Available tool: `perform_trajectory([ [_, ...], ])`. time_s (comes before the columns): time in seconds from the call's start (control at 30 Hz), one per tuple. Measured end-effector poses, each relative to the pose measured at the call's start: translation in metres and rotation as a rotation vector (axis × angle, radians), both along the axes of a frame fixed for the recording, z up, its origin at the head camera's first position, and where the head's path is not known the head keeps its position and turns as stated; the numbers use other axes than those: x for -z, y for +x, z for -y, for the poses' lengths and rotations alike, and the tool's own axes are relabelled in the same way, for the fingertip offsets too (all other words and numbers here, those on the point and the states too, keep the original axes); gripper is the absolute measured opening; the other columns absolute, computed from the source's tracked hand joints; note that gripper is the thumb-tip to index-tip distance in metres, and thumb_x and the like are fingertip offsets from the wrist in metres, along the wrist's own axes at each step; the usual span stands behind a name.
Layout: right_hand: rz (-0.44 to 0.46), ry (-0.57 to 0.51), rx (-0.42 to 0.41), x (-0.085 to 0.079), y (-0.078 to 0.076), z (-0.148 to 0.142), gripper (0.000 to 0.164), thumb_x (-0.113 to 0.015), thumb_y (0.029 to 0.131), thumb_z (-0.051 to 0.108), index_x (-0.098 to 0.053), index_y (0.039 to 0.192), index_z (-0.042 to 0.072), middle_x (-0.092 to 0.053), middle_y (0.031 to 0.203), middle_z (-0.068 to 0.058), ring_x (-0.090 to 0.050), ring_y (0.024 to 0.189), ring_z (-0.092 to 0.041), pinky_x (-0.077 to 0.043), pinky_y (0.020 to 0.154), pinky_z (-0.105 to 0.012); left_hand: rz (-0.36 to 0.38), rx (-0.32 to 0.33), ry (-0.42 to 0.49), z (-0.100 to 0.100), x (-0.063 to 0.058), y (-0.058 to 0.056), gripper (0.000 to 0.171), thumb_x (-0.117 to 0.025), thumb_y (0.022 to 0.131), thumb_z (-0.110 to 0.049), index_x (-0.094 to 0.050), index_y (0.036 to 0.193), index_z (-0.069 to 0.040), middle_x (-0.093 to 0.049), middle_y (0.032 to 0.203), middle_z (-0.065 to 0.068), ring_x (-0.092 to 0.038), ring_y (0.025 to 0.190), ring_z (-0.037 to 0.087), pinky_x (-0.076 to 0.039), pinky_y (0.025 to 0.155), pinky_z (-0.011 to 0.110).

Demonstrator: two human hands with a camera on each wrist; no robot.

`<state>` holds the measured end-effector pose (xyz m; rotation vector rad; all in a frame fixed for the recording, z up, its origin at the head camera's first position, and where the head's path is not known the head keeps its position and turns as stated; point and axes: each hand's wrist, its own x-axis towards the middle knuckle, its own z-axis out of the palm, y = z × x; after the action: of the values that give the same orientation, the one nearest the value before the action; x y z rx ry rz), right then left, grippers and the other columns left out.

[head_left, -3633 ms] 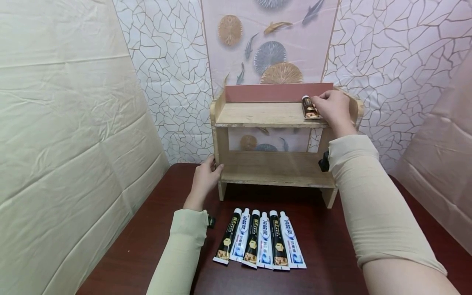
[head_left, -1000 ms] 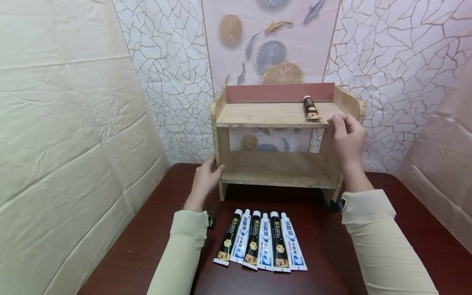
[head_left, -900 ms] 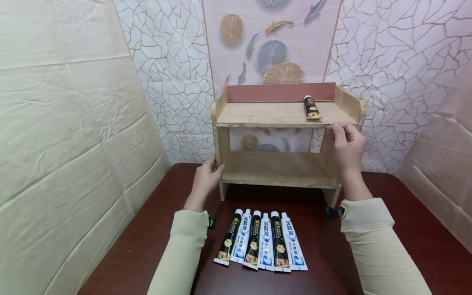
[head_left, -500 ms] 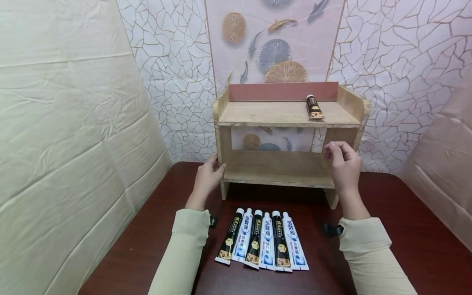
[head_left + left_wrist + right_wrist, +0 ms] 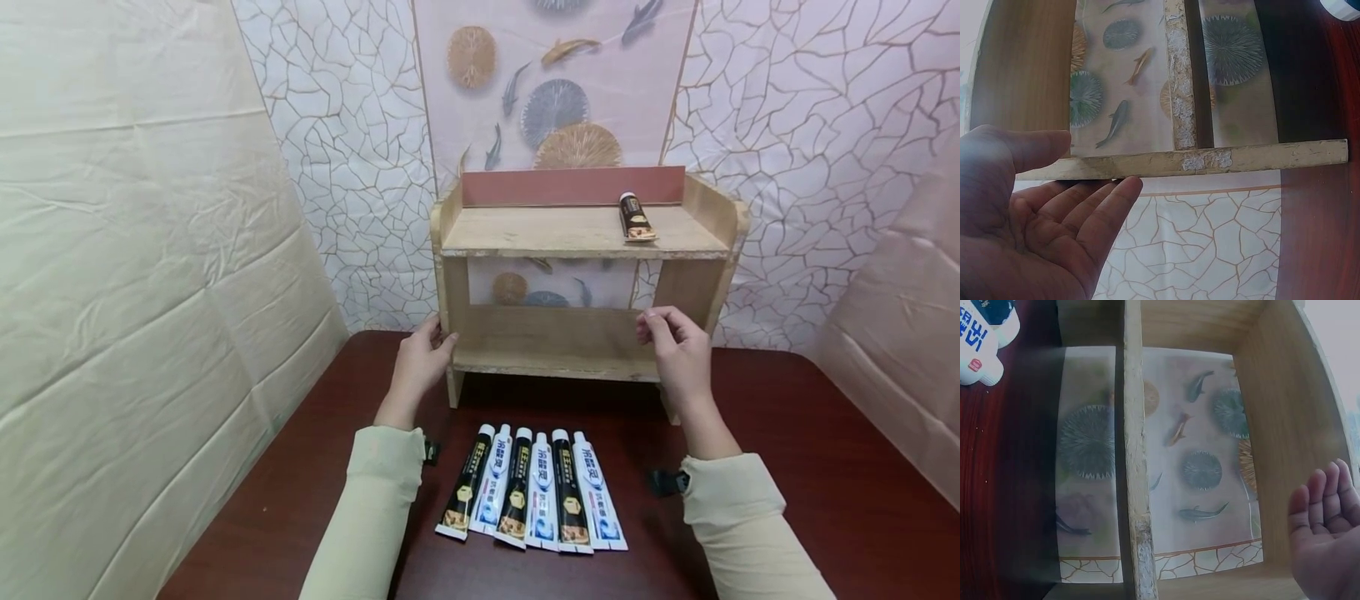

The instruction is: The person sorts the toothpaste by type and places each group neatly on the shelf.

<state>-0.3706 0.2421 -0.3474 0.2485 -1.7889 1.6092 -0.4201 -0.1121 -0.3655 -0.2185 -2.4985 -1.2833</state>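
A small wooden two-tier rack (image 5: 555, 242) stands on the table. My left hand (image 5: 420, 362) grips its left side panel; in the left wrist view the thumb (image 5: 1041, 149) lies on one face and the fingers on the other. A black toothpaste tube (image 5: 636, 218) lies on the top tier at the right, cap toward the back. My right hand (image 5: 681, 354) is in front of the lower tier's right end, fingers loosely bent, holding nothing. Before the rack lie several toothpaste tubes side by side, black ones (image 5: 467, 487) alternating with white ones (image 5: 597, 493), caps toward the rack.
The dark red table (image 5: 300, 475) carries everything. A red strip (image 5: 570, 187) runs along the back of the rack's top tier. Patterned cloth (image 5: 360, 167) hangs behind, with pale cloth (image 5: 150, 292) at the left side.
My right hand has let go of the black toothpaste tube on the top tier and come down in front of the lower tier, drifting left. My left hand stays on the rack's side panel.
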Motion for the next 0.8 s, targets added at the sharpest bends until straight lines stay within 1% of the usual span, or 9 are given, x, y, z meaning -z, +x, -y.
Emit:
perform_trajectory([
  [0.1,0.051,0.085,-0.023,0.0030,0.0012,-0.0013,0.028,-0.059,0.103,0.018,-0.068,0.098,-0.008,-0.069,0.082,0.006,-0.065,0.077,-0.017,-0.054,0.072,-0.022,0.011,0.002,-0.003,0.0007,0.0032,0.0007,0.057,-0.060,0.102,-0.035,-0.046,0.152,-0.014,-0.057,0.143,0.013,-0.059,0.126,0.027,-0.050,0.101,0.043],
  [0.17,0.088,0.155,-0.033,0.0049,0.0025,-0.0018,0.029,-0.059,0.103,0.020,-0.067,0.100,-0.007,-0.068,0.083,0.007,-0.066,0.078,-0.018,-0.054,0.071,-0.021,0.013,0.002,-0.003,0.0008,0.0052,0.0013,0.056,-0.060,0.102,-0.035,-0.046,0.152,-0.015,-0.058,0.142,0.012,-0.059,0.126,0.027,-0.050,0.101,0.043],
  [0.3,0.196,0.305,-0.025,0.0086,0.0054,-0.0019,0.032,-0.057,0.104,0.030,-0.068,0.104,0.000,-0.069,0.088,0.003,-0.065,0.082,-0.014,-0.052,0.069,-0.018,0.012,0.006,0.002,0.0010,0.0077,0.0018,0.056,-0.061,0.101,-0.034,-0.047,0.152,-0.015,-0.058,0.142,0.012,-0.060,0.125,0.027,-0.050,0.100,0.044],
  [0.4,0.241,0.383,-0.015,0.0092,0.0062,-0.0014,0.034,-0.057,0.103,0.036,-0.069,0.106,0.005,-0.070,0.093,-0.005,-0.065,0.083,-0.013,-0.051,0.068,-0.019,0.007,0.007,0.003,0.0011,0.0083,0.0011,0.055,-0.061,0.101,-0.033,-0.048,0.151,-0.014,-0.059,0.141,0.013,-0.060,0.125,0.028,-0.051,0.100,0.044],
  [0.5,0.231,0.415,-0.012,0.0075,0.0058,-0.0019,0.034,-0.057,0.104,0.037,-0.069,0.106,0.005,-0.070,0.098,-0.014,-0.065,0.083,-0.011,-0.052,0.069,-0.019,-0.005,0.008,0.005,0.0008,0.0069,0.0005,0.054,-0.061,0.101,-0.032,-0.048,0.151,-0.014,-0.059,0.141,0.013,-0.060,0.125,0.028,-0.051,0.099,0.044],
  [0.6,0.210,0.423,-0.013,0.0046,0.0054,-0.0034,0.034,-0.057,0.104,0.035,-0.068,0.106,0.004,-0.070,0.100,-0.019,-0.064,0.081,-0.008,-0.051,0.069,-0.018,-0.019,0.007,0.008,0.0003,0.0046,0.0001,0.054,-0.062,0.101,-0.033,-0.049,0.150,-0.014,-0.059,0.140,0.013,-0.060,0.124,0.028,-0.051,0.098,0.044],
  [0.8,0.209,0.444,-0.018,0.0007,0.0060,-0.0058,0.036,-0.055,0.104,0.037,-0.069,0.107,0.004,-0.071,0.100,-0.018,-0.064,0.081,-0.006,-0.052,0.070,-0.018,-0.027,0.001,0.003,0.0002,0.0018,-0.0010,0.055,-0.062,0.101,-0.033,-0.049,0.150,-0.013,-0.060,0.140,0.013,-0.061,0.124,0.028,-0.051,0.099,0.043],
])
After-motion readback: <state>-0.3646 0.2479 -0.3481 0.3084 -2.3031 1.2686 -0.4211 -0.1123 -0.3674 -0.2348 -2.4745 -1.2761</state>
